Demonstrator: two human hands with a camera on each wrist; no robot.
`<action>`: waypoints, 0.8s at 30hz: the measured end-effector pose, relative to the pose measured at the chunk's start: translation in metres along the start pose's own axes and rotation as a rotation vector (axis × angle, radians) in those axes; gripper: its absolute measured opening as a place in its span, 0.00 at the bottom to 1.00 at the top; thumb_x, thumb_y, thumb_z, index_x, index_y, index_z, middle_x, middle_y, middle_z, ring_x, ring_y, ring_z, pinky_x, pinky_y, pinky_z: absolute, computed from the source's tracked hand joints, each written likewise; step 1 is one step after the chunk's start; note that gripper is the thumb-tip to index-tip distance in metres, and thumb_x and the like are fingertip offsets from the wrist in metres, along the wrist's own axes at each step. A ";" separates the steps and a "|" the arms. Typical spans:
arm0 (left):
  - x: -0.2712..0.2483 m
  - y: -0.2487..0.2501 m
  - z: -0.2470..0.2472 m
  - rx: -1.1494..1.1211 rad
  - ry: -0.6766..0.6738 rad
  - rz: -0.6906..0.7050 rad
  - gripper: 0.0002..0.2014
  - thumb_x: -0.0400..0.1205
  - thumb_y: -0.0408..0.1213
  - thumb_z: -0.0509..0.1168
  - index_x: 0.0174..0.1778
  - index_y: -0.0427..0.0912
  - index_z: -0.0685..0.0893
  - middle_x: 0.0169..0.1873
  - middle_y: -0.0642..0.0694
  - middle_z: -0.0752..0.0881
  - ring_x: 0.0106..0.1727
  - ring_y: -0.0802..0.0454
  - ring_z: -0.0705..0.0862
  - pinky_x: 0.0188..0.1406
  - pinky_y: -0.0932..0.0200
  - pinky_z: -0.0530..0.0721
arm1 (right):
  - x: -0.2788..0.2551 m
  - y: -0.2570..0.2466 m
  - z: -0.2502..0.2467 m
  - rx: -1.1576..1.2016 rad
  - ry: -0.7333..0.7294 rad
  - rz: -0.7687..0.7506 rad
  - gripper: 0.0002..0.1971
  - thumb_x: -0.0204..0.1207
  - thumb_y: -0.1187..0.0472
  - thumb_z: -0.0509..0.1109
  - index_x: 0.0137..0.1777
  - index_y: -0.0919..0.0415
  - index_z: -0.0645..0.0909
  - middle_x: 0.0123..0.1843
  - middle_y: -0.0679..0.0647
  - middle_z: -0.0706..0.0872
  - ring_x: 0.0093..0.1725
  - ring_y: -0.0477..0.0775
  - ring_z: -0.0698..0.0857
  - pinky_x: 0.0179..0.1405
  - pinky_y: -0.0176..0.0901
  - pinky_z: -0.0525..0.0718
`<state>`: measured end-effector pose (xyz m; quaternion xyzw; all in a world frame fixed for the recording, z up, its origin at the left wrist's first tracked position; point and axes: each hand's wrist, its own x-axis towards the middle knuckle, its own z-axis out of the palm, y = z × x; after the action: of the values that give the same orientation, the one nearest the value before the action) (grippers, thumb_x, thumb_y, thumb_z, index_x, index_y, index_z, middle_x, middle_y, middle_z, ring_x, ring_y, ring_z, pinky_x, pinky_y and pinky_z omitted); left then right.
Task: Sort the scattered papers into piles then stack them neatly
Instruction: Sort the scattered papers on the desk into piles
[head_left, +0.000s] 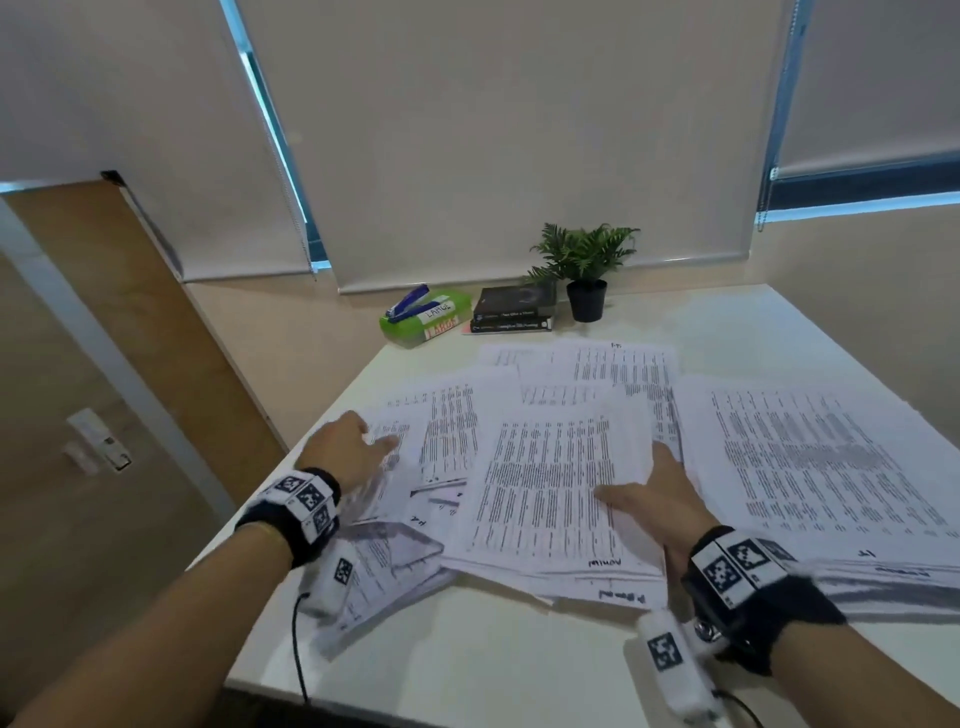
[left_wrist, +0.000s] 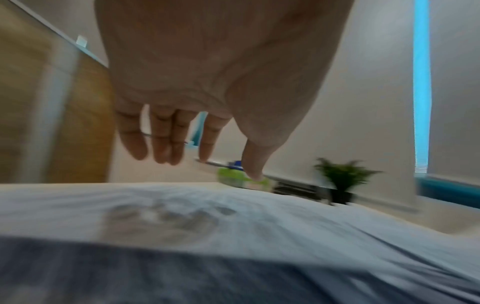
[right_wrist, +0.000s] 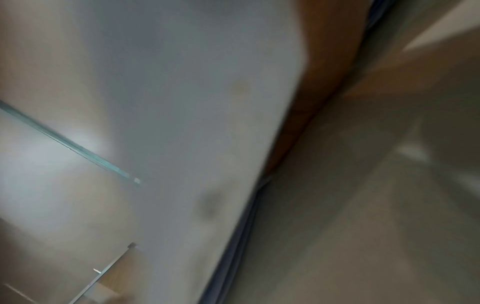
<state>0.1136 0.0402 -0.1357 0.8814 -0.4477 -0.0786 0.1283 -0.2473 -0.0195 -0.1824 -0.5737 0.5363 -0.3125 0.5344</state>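
Head view: the scattered papers (head_left: 561, 467) are spread in overlapping layers across the middle of the table (head_left: 467, 670), from near its left edge to its right edge, still unsorted. The left hand (head_left: 353, 447) is held flat and spread over the sheets near the left edge; in the left wrist view its fingers (left_wrist: 135, 142) are seen straight, just above the paper, pinching nothing. The right hand (head_left: 660, 493) lies on the middle sheet with the thumb stretched over the print; whether its fingers are curled under the sheet's edge cannot be told, and the right wrist view is too blurred to help.

For a good step, one kind of sheet should be slid out flat, while the neighbours are pressed down, so nothing is dragged or creased.

At the far edge a green box (head_left: 423, 319), two dark books (head_left: 514, 309) and a potted plant (head_left: 584, 270) are standing, well apart from the papers. Sheets overhanging the left edge could be pushed off.
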 end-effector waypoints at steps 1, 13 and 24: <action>0.012 -0.022 -0.008 0.074 -0.016 -0.089 0.34 0.81 0.71 0.66 0.61 0.39 0.81 0.56 0.39 0.89 0.60 0.38 0.88 0.54 0.52 0.85 | -0.002 -0.001 0.000 -0.001 0.005 0.004 0.36 0.75 0.65 0.82 0.77 0.60 0.66 0.73 0.50 0.79 0.68 0.53 0.80 0.73 0.52 0.77; 0.030 -0.080 -0.004 -0.254 0.030 -0.363 0.22 0.75 0.44 0.85 0.38 0.29 0.83 0.32 0.37 0.83 0.34 0.42 0.82 0.31 0.56 0.78 | -0.007 -0.007 0.005 0.008 -0.032 -0.009 0.45 0.82 0.73 0.71 0.91 0.56 0.48 0.88 0.59 0.66 0.83 0.63 0.68 0.74 0.52 0.70; -0.008 0.016 -0.073 -0.792 0.530 0.198 0.09 0.90 0.47 0.64 0.52 0.45 0.84 0.48 0.39 0.90 0.52 0.31 0.89 0.49 0.42 0.88 | -0.010 -0.006 0.007 -0.065 -0.052 -0.139 0.46 0.81 0.74 0.71 0.89 0.37 0.57 0.92 0.46 0.56 0.88 0.53 0.60 0.76 0.53 0.68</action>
<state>0.1144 0.0491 -0.0611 0.7078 -0.4170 -0.0030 0.5702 -0.2417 -0.0093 -0.1762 -0.6344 0.4910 -0.3164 0.5063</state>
